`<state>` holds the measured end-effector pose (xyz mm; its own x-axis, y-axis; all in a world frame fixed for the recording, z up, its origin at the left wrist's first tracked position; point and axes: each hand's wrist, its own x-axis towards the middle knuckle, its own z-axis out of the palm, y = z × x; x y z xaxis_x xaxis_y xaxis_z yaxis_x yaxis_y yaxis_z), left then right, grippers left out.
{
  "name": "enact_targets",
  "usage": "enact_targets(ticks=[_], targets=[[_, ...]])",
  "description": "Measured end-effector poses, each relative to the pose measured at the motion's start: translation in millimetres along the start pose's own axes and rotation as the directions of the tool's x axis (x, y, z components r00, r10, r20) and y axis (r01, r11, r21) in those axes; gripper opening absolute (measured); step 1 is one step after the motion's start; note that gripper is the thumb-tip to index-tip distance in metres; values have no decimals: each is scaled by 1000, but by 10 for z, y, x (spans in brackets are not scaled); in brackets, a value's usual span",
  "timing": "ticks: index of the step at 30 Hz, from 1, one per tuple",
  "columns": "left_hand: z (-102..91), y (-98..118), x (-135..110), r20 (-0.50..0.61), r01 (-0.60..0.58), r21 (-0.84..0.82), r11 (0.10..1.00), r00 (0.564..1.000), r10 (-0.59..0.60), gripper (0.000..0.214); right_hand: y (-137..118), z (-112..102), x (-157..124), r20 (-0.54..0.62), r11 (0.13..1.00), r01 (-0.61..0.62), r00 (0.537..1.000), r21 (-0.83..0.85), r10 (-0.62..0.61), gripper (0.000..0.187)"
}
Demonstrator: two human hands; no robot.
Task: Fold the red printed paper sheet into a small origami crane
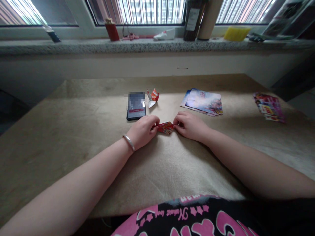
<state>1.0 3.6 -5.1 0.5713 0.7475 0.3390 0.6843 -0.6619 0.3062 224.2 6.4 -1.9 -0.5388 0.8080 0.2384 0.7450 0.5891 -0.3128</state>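
Between my two hands is a small folded piece of red patterned paper [165, 127], resting on or just above the table. My left hand [143, 129], with a silver bangle at the wrist, pinches its left end between thumb and fingers. The fingertips of my right hand [189, 124] are closed on its right end. Just beyond my left hand lies a smartphone [136, 106], its screen lit and partly blurred out. Beside the phone stands a folded paper figure [153, 97] in red, orange and white.
A stack of printed paper sheets [203, 101] lies beyond my right hand. Further right is a fan of pink and purple printed papers [269, 107]. On the stone windowsill [147, 47] stand a red lighter-like object [112, 30], a dark bottle [193, 21] and a yellow sponge-like block [236, 33].
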Motion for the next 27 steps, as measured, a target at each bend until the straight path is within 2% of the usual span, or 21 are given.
enact_targets(ticks=[4,6,9,12,16,19,23,27], targets=[[-28,15,-21,84,-138,-12,990,987,138,11,32,3,24,7,993,-33,999,114,33,8],[-31,9,-25,72,-148,-10,989,986,149,19,44,3,35,15,985,-45,999,166,43,8],[-29,-6,-18,29,-112,-77,991,993,114,15,48,4,34,3,965,-69,997,254,71,9],[-37,-13,-10,33,-63,-203,977,997,71,11,25,4,10,-18,913,-82,995,400,97,8],[-62,-13,-13,15,28,-369,929,1000,-24,14,-29,9,-27,-22,811,-30,998,584,53,24],[-73,-15,-13,1,93,-394,915,995,-101,14,-55,30,-27,-69,824,58,997,564,-23,19],[-74,-11,13,0,109,-332,937,993,-116,15,-58,74,6,-62,883,-38,995,469,76,8],[-51,-11,42,28,129,-235,963,992,-126,16,-31,98,42,-100,940,-1,994,342,38,6]])
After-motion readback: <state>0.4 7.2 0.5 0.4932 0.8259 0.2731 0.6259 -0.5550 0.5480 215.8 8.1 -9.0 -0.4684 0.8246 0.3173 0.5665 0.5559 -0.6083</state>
